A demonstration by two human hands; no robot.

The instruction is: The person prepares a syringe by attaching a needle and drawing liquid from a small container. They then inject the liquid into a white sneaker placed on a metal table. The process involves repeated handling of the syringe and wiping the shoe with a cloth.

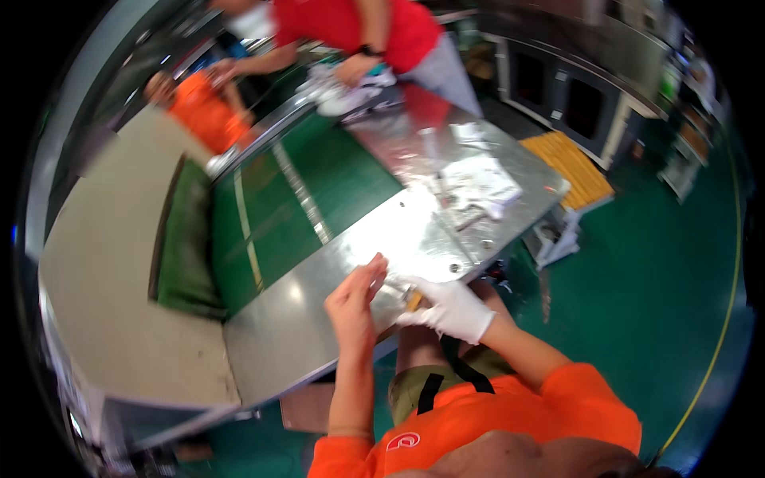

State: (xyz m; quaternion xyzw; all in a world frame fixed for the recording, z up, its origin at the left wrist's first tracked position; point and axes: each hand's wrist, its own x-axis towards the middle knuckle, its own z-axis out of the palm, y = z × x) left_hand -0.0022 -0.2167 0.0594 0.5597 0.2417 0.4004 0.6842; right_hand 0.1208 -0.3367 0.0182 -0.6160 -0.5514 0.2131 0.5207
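Observation:
My bare left hand is raised over the near edge of the metal table, fingers bent and pressed together. Whether anything is pinched in them is too blurred to make out. Close beside it, my right hand wears a white glove and is closed around a small yellow-brown piece, whose kind does not show. Something shiny and clear seems to lie between the two hands. Beneath them is the bright metal tabletop.
Past the tabletop runs a green conveyor belt under a beige housing. White cloths or gloves lie at the table's right. Across stands a person in red near a cloth pile; another in orange is farther left. A yellow slatted pallet sits on the floor.

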